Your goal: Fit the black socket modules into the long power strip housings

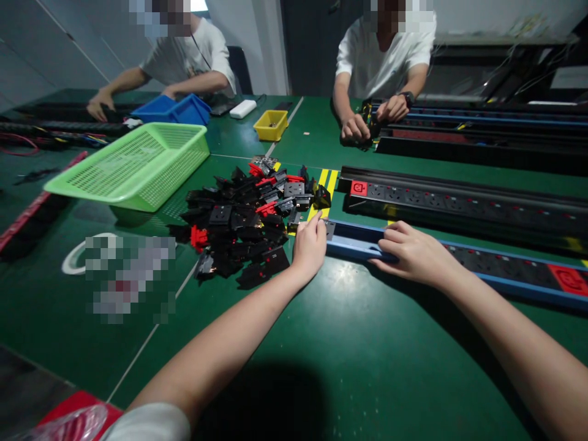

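Two bare hands of yours are at a blue rail (pixel 349 246) that lies on the green counter (pixel 285 355) and runs from the middle of the scene toward the right edge. Your left hand (pixel 310 248) is curled at the rail's left end, fingertips beside a black socket (pixel 329 229) there; you cannot tell whether it pinches the socket or only steadies it. Your right hand (pixel 411 252) grasps the rail farther right, fingers bent over it and thumb low on the near side. Between your hands the channel shows bare blue; right of your right hand it carries a row of black sockets (pixel 500 264) and a red socket (pixel 569 280).

Just left of your left hand is a heap of black and red pieces (pixel 248 214), partly overlapping. On the far side of the rail, a black strip (pixel 413 205) with sockets lies nearly parallel, near two yellow stripes (pixel 328 184). Farther left stands a green basket (pixel 177 174), with a white ring (pixel 76 260) on its near side. Beyond are blue bins (pixel 158 110), a white box (pixel 243 109) and a yellow bin (pixel 271 131). Across the counter, one person (pixel 197 55) reaches left, and another person (pixel 386 67) handles a small dark part (pixel 370 116).
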`<state>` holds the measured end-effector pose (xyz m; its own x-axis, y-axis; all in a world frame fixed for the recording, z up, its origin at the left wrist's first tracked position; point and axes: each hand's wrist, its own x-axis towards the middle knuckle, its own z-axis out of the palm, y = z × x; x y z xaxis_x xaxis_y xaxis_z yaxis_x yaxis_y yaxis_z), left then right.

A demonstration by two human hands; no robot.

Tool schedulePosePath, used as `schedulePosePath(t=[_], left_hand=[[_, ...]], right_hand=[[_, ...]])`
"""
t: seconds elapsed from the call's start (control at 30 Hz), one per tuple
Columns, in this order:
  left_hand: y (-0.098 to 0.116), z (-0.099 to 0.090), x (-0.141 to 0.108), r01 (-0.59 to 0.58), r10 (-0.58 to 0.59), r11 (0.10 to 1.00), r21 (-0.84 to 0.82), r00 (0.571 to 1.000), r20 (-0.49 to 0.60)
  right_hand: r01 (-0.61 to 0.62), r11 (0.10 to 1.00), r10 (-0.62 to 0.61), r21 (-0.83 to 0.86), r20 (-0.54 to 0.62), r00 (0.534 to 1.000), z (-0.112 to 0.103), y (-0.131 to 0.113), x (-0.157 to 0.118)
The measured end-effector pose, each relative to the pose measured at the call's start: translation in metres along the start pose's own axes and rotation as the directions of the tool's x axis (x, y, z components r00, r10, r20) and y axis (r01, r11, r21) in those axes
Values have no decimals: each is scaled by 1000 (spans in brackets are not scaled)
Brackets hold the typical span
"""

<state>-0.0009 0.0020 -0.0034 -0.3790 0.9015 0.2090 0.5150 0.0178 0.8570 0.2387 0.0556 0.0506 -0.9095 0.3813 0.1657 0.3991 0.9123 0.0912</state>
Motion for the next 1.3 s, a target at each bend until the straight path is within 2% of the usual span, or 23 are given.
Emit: schedulePosePath(t=[0.23,0.43,0.7,0.93,1.03,1.13,1.3], left_hand=[[7,-3,0,25,-27,997,76,999,35],[6,-4,-1,-2,-3,996,88,999,51],[10,1,-6,-123,95,974,190,985,147],[11,1,-6,-185,163,954,237,981,110],[13,0,-5,-164,139,961,221,982,126],[13,-1,-4,-142,115,973,180,981,156],[12,0,-5,-149,131,978,147,984,123]], right_hand=[[12,1000,-12,-7,-12,1000,-1,0,0],[15,1000,-15,-23,-4,1000,0,0,0],[13,1000,-13,-2,-6,1000,2,2,-1],[2,996,0,89,-17,1000,1,4,-1],[-39,984,42,172,-18,999,-2,4,-3],[-135,948,143,287,-6,990,-4,3,-4],[-198,889,240,413,-53,969,-4,2,-3]])
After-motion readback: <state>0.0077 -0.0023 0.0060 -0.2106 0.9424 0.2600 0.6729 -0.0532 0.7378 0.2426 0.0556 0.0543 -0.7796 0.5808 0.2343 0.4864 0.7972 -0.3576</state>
